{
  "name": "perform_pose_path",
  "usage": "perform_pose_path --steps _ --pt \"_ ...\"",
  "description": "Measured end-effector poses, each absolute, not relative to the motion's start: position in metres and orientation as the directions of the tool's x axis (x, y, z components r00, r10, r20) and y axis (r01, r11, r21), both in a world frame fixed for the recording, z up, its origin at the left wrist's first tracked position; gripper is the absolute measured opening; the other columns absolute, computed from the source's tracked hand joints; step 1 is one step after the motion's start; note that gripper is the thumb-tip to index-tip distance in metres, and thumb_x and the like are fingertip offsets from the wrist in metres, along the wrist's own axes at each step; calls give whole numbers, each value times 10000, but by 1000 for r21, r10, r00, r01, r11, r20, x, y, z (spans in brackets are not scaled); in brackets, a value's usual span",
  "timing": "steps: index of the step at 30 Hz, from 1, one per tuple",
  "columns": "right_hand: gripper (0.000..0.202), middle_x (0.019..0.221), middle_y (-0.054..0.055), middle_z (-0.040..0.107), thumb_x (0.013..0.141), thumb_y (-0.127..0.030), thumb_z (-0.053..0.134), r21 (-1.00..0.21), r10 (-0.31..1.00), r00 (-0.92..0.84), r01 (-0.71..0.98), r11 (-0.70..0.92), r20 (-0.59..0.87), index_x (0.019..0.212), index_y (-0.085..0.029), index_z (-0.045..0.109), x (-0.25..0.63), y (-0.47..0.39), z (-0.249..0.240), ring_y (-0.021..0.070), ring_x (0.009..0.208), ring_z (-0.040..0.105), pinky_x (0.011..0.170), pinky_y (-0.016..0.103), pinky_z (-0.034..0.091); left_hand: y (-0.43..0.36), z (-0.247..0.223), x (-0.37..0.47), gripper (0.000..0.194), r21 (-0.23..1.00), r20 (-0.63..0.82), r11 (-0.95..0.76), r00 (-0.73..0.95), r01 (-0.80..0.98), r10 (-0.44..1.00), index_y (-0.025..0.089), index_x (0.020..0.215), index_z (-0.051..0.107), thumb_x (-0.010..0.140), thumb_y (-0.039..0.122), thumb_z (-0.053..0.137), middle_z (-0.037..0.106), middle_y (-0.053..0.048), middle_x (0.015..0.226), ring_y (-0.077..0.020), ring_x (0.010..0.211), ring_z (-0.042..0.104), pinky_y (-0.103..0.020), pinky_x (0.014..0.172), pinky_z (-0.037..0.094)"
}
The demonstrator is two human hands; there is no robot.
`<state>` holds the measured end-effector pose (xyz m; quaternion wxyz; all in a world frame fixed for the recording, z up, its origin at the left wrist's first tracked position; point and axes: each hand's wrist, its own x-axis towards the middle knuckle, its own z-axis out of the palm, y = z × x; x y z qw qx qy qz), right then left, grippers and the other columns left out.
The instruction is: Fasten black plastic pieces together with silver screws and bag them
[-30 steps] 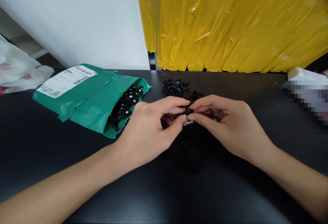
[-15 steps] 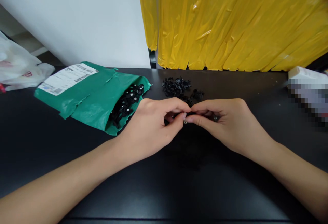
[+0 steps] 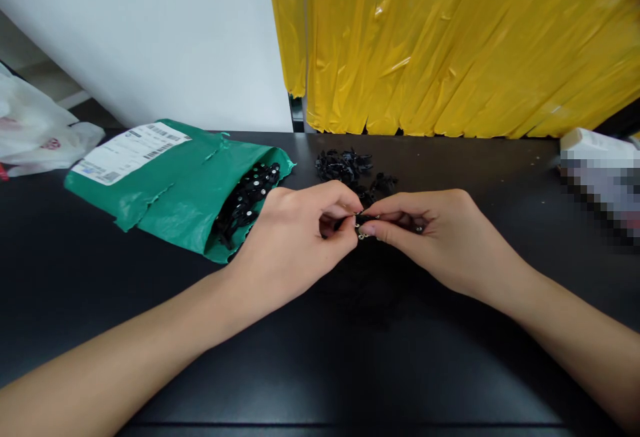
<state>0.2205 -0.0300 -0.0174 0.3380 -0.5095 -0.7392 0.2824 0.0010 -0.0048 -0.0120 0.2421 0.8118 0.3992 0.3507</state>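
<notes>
Left hand (image 3: 300, 240) and right hand (image 3: 445, 240) come together, fingertips pinching small black piece (image 3: 360, 218) above counter (image 3: 350, 370). Green bag (image 3: 185, 214), open, holds black pieces with shiny dots. White label (image 3: 131, 152) on bag shows barcodes; its print is too small for reading. White plastic bag (image 3: 35, 124) bears red mark (image 3: 52, 144), not readable.
</notes>
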Motion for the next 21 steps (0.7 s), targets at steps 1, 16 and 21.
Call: perform_pose_path --steps 1,16,21 --pt "94 889 -52 874 987 -325 801 -765 945 -256 561 315 202 1006 -291 886 220 -30 -17 128 701 739 643 247 532 -5 -12 1 127 666 380 -568 435 484 816 155 943 789 888 87 696 860 16 816 -147 698 823 -220 687 627" --pt "177 996 -73 892 1004 -281 770 -798 951 -241 524 296 195 1109 -351 894 219 -31 -15 142 821 810 717 258 587 -5 -13 1 122 690 357 -551 441 469 823 158 964 784 897 128 687 844 20 784 -151 649 795 -261 669 613" --pt "167 933 -71 865 1016 -284 741 -748 946 -273 589 307 174 1012 -345 896 224 -30 -14 137 805 764 739 286 550 -3 -15 -1 88 793 262 -450 437 411 860 167 914 789 904 178 702 844 -2 815 -158 676 791 -254 669 614"
